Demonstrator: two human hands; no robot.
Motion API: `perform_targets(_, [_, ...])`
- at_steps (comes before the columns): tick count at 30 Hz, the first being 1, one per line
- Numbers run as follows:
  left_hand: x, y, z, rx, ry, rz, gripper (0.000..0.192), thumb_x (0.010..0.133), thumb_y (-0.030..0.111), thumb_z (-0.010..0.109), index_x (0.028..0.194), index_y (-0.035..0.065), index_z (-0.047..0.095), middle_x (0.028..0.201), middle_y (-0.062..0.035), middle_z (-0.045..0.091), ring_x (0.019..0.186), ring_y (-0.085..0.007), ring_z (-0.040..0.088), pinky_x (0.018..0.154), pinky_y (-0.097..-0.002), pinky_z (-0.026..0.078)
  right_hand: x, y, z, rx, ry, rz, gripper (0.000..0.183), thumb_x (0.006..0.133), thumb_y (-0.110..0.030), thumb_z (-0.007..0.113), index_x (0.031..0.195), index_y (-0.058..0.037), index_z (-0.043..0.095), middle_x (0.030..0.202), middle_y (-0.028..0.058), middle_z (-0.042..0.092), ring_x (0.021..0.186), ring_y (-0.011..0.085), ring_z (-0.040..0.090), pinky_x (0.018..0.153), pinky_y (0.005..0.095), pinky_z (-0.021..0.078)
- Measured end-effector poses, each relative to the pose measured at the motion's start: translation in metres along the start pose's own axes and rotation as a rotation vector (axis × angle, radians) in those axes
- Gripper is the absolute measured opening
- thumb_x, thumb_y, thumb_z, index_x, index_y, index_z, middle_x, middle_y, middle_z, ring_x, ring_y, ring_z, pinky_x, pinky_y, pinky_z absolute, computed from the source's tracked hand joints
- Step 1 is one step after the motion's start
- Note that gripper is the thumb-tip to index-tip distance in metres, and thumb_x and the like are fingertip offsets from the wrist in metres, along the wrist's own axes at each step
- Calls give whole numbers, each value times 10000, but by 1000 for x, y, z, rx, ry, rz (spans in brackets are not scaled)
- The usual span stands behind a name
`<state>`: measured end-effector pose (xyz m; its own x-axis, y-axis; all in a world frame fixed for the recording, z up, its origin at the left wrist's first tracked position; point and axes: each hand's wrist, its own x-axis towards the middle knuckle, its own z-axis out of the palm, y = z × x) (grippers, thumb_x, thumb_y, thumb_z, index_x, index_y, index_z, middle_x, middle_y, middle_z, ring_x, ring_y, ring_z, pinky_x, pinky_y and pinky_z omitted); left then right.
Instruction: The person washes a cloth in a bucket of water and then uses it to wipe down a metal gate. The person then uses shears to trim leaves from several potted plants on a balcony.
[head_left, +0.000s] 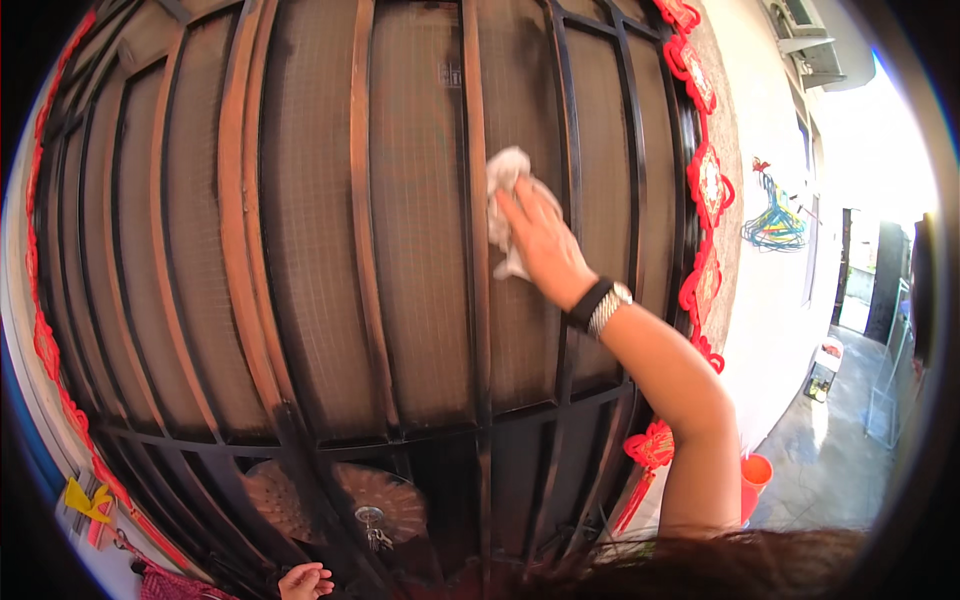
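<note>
My right hand (541, 241), with a dark band and a metal-strap watch at the wrist, presses a crumpled white cloth (508, 166) flat against the mesh of a metal door (420, 262). The cloth lies just right of a vertical copper-brown bar (475, 150). My left hand (306, 581) shows at the bottom edge with its fingers curled and nothing visible in them; its palm side is partly hidden. Above it, a set of keys (377, 536) hangs from the lock (369, 514) in a round brown plate (390, 495) on the door.
Red knotted decorations (709, 184) line the door frame. Clothes hangers (776, 221) hang on the white wall at right. An orange-red bucket (757, 471) stands on the concrete floor (810, 487). A yellow item (88, 501) is at lower left. Hair covers part of the bottom edge.
</note>
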<state>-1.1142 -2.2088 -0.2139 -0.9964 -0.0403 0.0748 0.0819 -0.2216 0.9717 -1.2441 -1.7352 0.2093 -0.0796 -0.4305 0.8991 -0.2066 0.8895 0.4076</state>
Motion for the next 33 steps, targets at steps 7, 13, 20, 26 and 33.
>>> perform_targets(7, [2, 2, 8, 29, 2, -4, 287, 966, 203, 571, 1169, 9, 628, 1000, -75, 679, 850, -140, 648, 763, -263, 527, 134, 78, 10, -180, 173, 124, 431, 874, -76, 521, 1303, -38, 495, 1324, 234, 500, 1202, 374, 501, 1007, 436, 408])
perform_targets(13, [-11, -3, -13, -2, 175, -6, 265, 952, 169, 584, 1152, 3, 634, 976, -93, 688, 814, -150, 656, 735, -251, 527, 210, 97, 12, -100, 105, 422, 442, 893, -100, 474, 1332, -73, 434, 1406, 207, 403, 1279, 372, 442, 1022, 428, 427])
perform_targets(20, [-39, 8, -39, 11, 374, -35, 261, 943, 174, 577, 1135, 10, 641, 952, -74, 691, 811, -139, 642, 739, -239, 507, 259, 115, 5, -117, 79, 522, 432, 900, -145, 469, 1331, -120, 446, 1447, 178, 373, 1307, 346, 423, 1041, 441, 409])
perform_targets(26, [-52, 0, -38, -82, 494, -22, 269, 938, 198, 591, 1121, 9, 642, 945, -74, 688, 808, -142, 635, 743, -258, 507, 281, 130, 10, -230, 18, 264, 516, 914, -105, 447, 1423, -162, 387, 1501, 138, 328, 1332, 307, 403, 1065, 415, 397])
perform_targets(33, [-35, -10, -36, 7, 395, -79, 300, 948, 227, 572, 1152, 15, 632, 1004, -97, 687, 871, -168, 653, 798, -267, 522, 263, 112, 5, -246, 70, 9, 321, 905, -38, 431, 1191, -2, 571, 1332, 160, 498, 1193, 304, 530, 987, 396, 459])
